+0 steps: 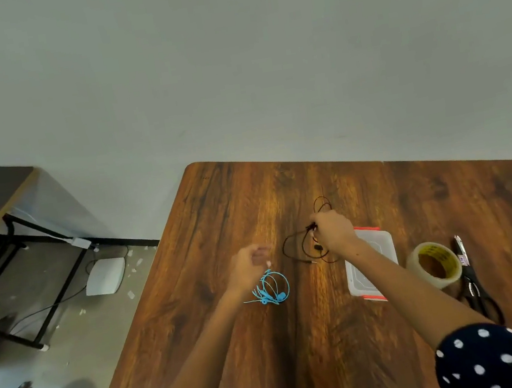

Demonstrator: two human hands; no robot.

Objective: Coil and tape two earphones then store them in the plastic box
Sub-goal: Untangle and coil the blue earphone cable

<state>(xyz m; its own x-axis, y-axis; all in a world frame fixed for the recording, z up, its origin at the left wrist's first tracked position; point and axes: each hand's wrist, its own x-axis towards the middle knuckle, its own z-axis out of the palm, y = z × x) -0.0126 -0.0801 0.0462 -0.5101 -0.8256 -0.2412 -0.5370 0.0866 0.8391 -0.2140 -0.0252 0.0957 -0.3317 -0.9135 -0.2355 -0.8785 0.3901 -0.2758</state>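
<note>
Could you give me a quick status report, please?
Right hand pinching loose black earphone cable. Left hand empty. Blue earphone untaped; lidded clear plastic box shut.

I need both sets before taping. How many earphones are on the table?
2: the black earphones, pinched by the right hand at table centre; the blue earphones, coiled beside the left hand.

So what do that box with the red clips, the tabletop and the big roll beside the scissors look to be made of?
The flat lidded box looks like cloudy translucent plastic, its red-orange clips showing at both ends. The brown tabletop shows a printed-looking streaky grain with a soft sheen, so probably wood-effect laminate. The tape roll looks like glossy clear film on a yellow-printed core, likely cardboard.
</note>
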